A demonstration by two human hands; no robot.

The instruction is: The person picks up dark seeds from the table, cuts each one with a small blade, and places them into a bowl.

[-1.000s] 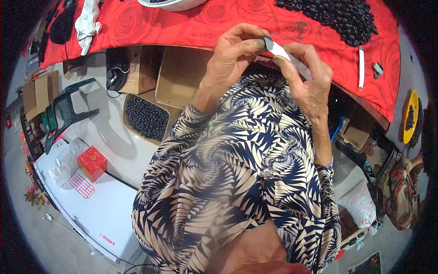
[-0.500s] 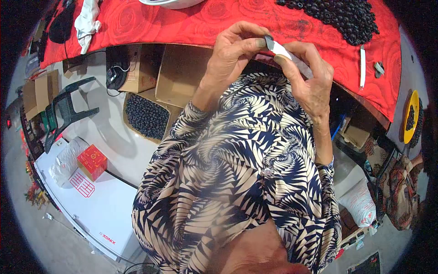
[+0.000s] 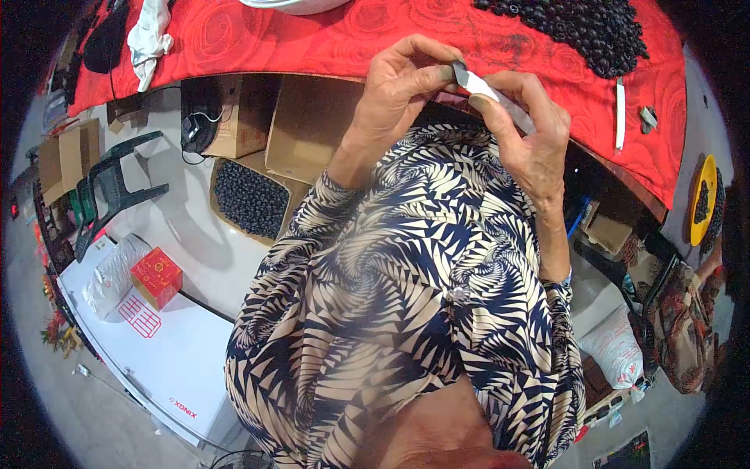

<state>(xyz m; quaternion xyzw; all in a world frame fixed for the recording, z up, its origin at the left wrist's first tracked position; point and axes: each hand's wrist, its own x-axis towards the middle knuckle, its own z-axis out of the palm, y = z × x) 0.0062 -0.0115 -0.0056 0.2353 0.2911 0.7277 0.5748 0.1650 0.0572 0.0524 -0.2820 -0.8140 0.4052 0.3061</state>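
My left hand (image 3: 402,94) pinches the dark grey end of a white strip (image 3: 480,84) between thumb and fingertips. On the strip's other side, my right hand (image 3: 531,129) grips the white part, thumb against the bent fingers. Both hands are close together above my lap, at the near edge of the red cloth (image 3: 312,43). Whatever the fingertips cover cannot be seen. Beyond my right hand, a pile of small black round pieces (image 3: 586,35) lies on the cloth. A thin white stick (image 3: 620,113) and a small grey object (image 3: 648,119) rest to its near side.
A white bowl (image 3: 301,6) stands at the table's far edge, with a white cloth (image 3: 148,39) at left. Below are a cardboard box of black pieces (image 3: 250,199), a dark chair (image 3: 121,191) and a white freezer lid (image 3: 164,367) bearing a red box (image 3: 158,277). A yellow plate (image 3: 705,199) is far right.
Both hands keep their grip on the strip. My left fingers have shifted very slightly; everything else looks the same.
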